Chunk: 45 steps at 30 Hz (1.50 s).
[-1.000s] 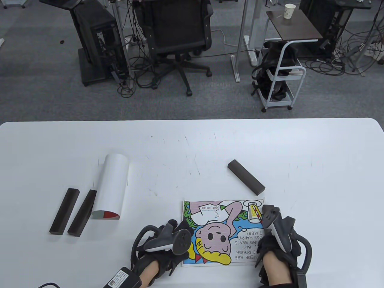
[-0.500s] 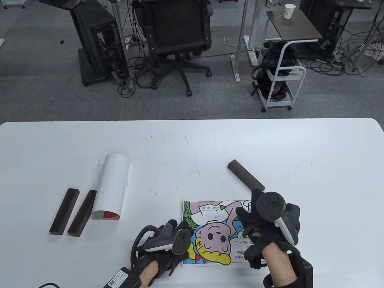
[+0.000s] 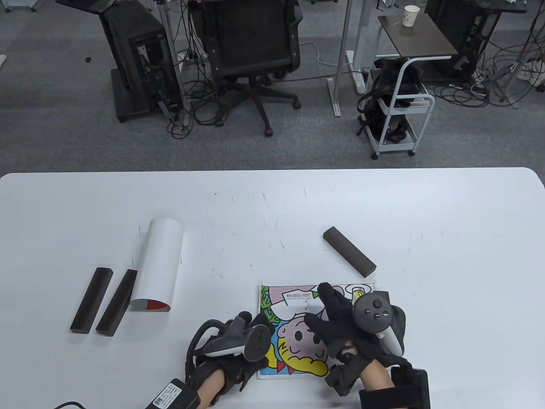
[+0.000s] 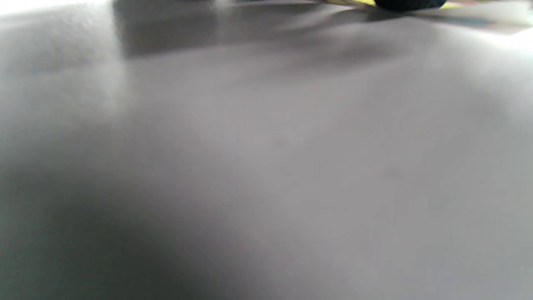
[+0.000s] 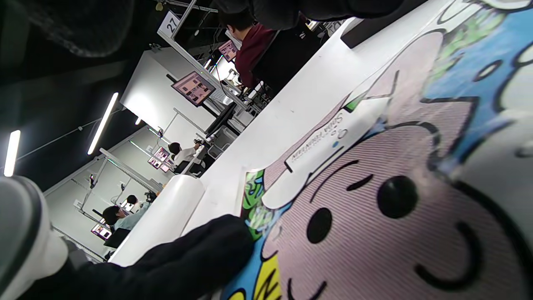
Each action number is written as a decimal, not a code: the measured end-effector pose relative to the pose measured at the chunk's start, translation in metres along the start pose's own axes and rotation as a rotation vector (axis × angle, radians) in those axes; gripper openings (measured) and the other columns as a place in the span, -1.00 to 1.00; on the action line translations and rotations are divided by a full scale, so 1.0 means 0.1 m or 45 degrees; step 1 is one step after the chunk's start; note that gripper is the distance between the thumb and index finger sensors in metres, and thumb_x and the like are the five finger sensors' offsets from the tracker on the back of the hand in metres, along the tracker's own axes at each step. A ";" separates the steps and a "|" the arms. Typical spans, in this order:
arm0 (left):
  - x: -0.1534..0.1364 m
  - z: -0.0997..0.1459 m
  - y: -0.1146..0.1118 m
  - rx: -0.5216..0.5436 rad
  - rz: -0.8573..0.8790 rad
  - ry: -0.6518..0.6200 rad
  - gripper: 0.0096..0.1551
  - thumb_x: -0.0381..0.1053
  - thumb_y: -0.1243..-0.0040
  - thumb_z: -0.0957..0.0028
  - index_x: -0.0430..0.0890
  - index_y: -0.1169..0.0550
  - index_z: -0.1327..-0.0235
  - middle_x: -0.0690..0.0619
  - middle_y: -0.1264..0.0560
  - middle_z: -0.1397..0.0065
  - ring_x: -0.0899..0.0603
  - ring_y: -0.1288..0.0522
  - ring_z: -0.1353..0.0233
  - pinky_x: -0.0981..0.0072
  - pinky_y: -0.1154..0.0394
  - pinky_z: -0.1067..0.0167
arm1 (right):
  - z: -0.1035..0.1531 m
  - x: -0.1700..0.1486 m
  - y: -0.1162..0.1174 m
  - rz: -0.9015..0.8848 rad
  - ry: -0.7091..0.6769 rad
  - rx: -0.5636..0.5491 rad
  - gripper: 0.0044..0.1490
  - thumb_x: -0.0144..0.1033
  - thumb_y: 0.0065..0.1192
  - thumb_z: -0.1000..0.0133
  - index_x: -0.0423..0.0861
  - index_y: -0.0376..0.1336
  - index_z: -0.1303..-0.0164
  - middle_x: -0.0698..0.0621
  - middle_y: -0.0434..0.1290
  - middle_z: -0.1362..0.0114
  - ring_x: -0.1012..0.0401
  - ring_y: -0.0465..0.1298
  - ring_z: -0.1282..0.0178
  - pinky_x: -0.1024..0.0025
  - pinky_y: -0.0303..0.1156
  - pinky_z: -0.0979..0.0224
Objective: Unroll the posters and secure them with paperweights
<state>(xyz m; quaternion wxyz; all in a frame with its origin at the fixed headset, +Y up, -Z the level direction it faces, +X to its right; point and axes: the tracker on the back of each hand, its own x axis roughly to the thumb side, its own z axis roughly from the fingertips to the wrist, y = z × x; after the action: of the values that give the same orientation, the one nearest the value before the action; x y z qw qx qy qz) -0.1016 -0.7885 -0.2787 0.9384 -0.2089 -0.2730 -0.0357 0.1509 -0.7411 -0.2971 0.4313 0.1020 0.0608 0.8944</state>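
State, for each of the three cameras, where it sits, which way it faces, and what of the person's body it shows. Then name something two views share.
Table view: overhead, looking down at the white table and office floor; shows left hand and right hand on the cartoon poster.
Left wrist view: just above the tabletop, blurred; a dark shape at the top edge, probably a glove.
Right wrist view: tilted, low over the poster, facing across the room; gloved fingers show.
Shared: the poster, the rolled white poster and a dark paperweight bar appear in the table and right wrist views.
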 end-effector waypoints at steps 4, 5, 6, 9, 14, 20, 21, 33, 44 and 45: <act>0.00 0.00 0.00 0.000 0.002 0.002 -0.14 0.31 0.04 0.02 0.15 -0.01 -0.53 0.10 0.11 -0.67 -0.32 0.10 -0.65 -0.22 -0.08 -0.48 | 0.00 0.01 -0.01 -0.004 -0.007 -0.006 0.09 0.25 0.15 0.03 -0.11 -0.16 -0.50 -0.20 -0.02 -0.61 -0.22 0.02 -0.57 -0.13 0.09 -0.55; -0.01 0.00 0.00 0.002 0.003 0.003 -0.13 0.31 0.03 0.02 0.15 -0.01 -0.53 0.10 0.11 -0.67 -0.32 0.09 -0.65 -0.21 -0.08 -0.48 | 0.01 0.01 -0.01 0.001 -0.011 -0.011 0.09 0.25 0.15 0.03 -0.11 -0.16 -0.50 -0.21 -0.02 -0.61 -0.22 0.02 -0.57 -0.13 0.09 -0.55; -0.01 0.00 0.00 0.004 0.007 0.004 -0.13 0.32 0.03 0.02 0.14 -0.01 -0.53 0.09 0.11 -0.67 -0.32 0.09 -0.65 -0.21 -0.08 -0.48 | 0.02 0.02 -0.01 0.004 -0.018 -0.009 0.09 0.25 0.15 0.03 -0.12 -0.16 -0.50 -0.21 -0.02 -0.61 -0.23 0.02 -0.57 -0.13 0.09 -0.55; -0.06 0.02 0.04 0.047 0.047 0.004 -0.13 0.33 0.01 0.04 0.14 -0.07 -0.53 0.07 0.05 -0.67 -0.32 0.04 -0.65 -0.21 -0.13 -0.47 | 0.04 0.04 -0.01 0.040 -0.025 -0.008 0.09 0.24 0.15 0.03 -0.12 -0.16 -0.50 -0.21 -0.02 -0.61 -0.22 0.02 -0.57 -0.13 0.09 -0.55; -0.27 0.25 0.33 0.232 0.294 0.073 -0.13 0.33 -0.05 0.07 0.12 -0.14 -0.52 0.05 -0.05 -0.65 -0.32 -0.13 -0.61 -0.15 -0.24 -0.42 | 0.05 0.06 -0.05 0.010 -0.033 -0.019 0.11 0.30 0.16 0.01 -0.12 -0.16 -0.50 -0.21 -0.03 -0.61 -0.23 0.01 -0.57 -0.14 0.08 -0.55; -0.80 0.84 0.81 0.552 0.442 0.321 -0.12 0.27 -0.13 0.07 0.01 -0.20 -0.51 -0.07 -0.12 -0.62 -0.29 -0.27 -0.55 -0.07 -0.37 -0.36 | 0.04 0.05 -0.05 -0.005 -0.028 -0.018 0.11 0.30 0.15 0.01 -0.12 -0.16 -0.50 -0.21 -0.02 -0.61 -0.23 0.01 -0.57 -0.14 0.08 -0.54; -0.88 0.91 0.84 0.581 0.447 0.366 -0.12 0.26 -0.15 0.07 -0.03 -0.22 -0.51 -0.13 -0.14 -0.61 -0.30 -0.29 -0.54 -0.06 -0.39 -0.34 | 0.05 0.06 -0.05 -0.003 -0.028 -0.018 0.11 0.30 0.15 0.01 -0.12 -0.16 -0.50 -0.22 -0.02 -0.61 -0.23 0.01 -0.57 -0.14 0.08 -0.54; -2.12 1.54 0.54 0.419 0.518 1.161 -0.21 0.10 -0.30 0.10 -0.10 -0.38 -0.42 -0.19 -0.39 -0.47 -0.25 -0.53 -0.36 0.04 -0.55 -0.19 | 0.04 0.06 -0.04 0.005 -0.017 -0.007 0.11 0.30 0.15 0.00 -0.13 -0.16 -0.50 -0.22 -0.02 -0.60 -0.24 0.02 -0.56 -0.14 0.09 -0.54; -2.39 1.24 -0.01 0.131 0.364 1.353 -0.22 0.12 -0.29 0.11 -0.07 -0.39 -0.41 -0.14 -0.42 -0.45 -0.23 -0.55 -0.36 0.07 -0.57 -0.16 | 0.04 0.06 -0.03 0.029 -0.002 0.003 0.10 0.29 0.15 0.00 -0.14 -0.16 -0.49 -0.23 -0.01 -0.60 -0.24 0.03 -0.56 -0.14 0.09 -0.53; -2.39 1.21 -0.03 0.111 0.328 1.367 -0.22 0.13 -0.29 0.11 -0.07 -0.39 -0.41 -0.13 -0.42 -0.46 -0.23 -0.55 -0.36 0.08 -0.57 -0.15 | 0.04 0.06 -0.03 0.031 -0.001 0.004 0.10 0.29 0.15 0.00 -0.14 -0.16 -0.49 -0.22 -0.01 -0.60 -0.24 0.03 -0.56 -0.14 0.09 -0.53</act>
<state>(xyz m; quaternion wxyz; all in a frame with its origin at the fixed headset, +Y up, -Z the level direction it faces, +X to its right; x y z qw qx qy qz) -0.3654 -0.7524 -0.3109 0.9503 -0.1539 0.2704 -0.0108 0.1504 -0.7346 -0.2932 0.4204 0.1038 0.0609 0.8993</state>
